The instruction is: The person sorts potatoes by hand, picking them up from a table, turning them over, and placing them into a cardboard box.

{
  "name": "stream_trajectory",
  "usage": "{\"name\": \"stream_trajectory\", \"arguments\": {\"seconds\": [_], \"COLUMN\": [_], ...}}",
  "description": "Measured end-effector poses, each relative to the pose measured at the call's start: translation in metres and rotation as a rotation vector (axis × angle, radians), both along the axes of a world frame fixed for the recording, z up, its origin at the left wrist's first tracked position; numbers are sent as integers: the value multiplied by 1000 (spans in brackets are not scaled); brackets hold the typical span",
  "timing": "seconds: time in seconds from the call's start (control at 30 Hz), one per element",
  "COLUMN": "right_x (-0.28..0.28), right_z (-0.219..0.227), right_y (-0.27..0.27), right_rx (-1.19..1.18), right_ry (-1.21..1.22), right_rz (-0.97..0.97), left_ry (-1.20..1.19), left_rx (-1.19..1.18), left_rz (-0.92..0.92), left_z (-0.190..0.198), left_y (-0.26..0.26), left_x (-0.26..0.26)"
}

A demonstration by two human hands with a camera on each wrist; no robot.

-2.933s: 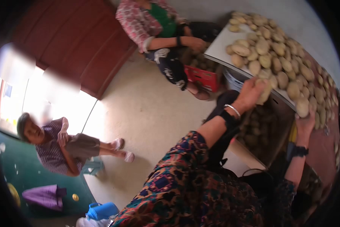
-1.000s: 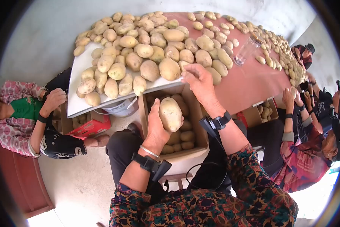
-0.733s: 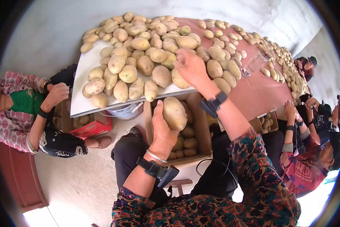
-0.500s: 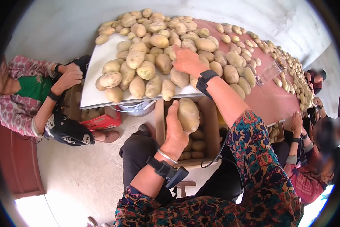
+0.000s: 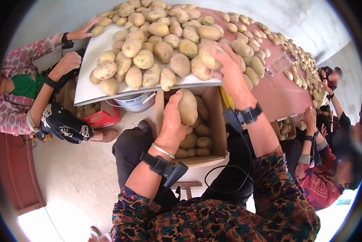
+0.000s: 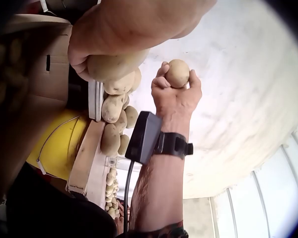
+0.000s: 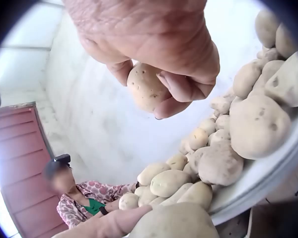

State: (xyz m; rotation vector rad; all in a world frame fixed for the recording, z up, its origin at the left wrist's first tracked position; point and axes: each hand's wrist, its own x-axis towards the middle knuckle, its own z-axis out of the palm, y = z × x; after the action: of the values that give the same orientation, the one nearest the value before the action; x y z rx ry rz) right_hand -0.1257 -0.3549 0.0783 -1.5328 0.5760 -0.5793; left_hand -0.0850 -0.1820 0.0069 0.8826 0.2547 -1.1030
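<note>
My left hand grips a large potato above an open cardboard box; the same potato shows under its fingers in the left wrist view. My right hand pinches another potato over the near edge of the table pile. The right wrist view shows that potato between the thumb and fingers of the right hand, raised off the pile. In the left wrist view the right hand holds it up against the pale wall.
The white tabletop meets a red surface with more potatoes and a glass jar. Below are the cardboard box, a bucket, and a red box. One person sits left, others right.
The right hand has drawn back from among the potatoes and now holds one. The left hand keeps its potato. The seated person at left has reached an arm to the table's far corner.
</note>
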Motion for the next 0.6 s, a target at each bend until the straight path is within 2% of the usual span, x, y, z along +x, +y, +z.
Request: {"name": "stream_trajectory", "arguments": {"seconds": [0.1, 0.17, 0.23, 0.37, 0.43, 0.6], "right_x": [-36, -60, -75, -87, -90, -91], "right_z": [1, -7, -14, -19, -20, -21], "right_y": [12, 4, 1, -6, -7, -5], "right_rx": [76, 60, 66, 89, 110, 89], "right_ry": [-23, 173, 189, 153, 33, 18], "right_rz": [-89, -50, -105, -175, -157, -138], "left_ry": [3, -43, -32, -84, -100, -125], "left_rx": [58, 127, 164, 263, 259, 218], "left_rz": [-60, -112, -167, -172, -185, -170], "left_z": [-5, -9, -17, -31, -36, -46], "left_y": [-2, -3, -6, -11, -13, -14], "left_x": [-2, -7, -8, -14, -13, -9]}}
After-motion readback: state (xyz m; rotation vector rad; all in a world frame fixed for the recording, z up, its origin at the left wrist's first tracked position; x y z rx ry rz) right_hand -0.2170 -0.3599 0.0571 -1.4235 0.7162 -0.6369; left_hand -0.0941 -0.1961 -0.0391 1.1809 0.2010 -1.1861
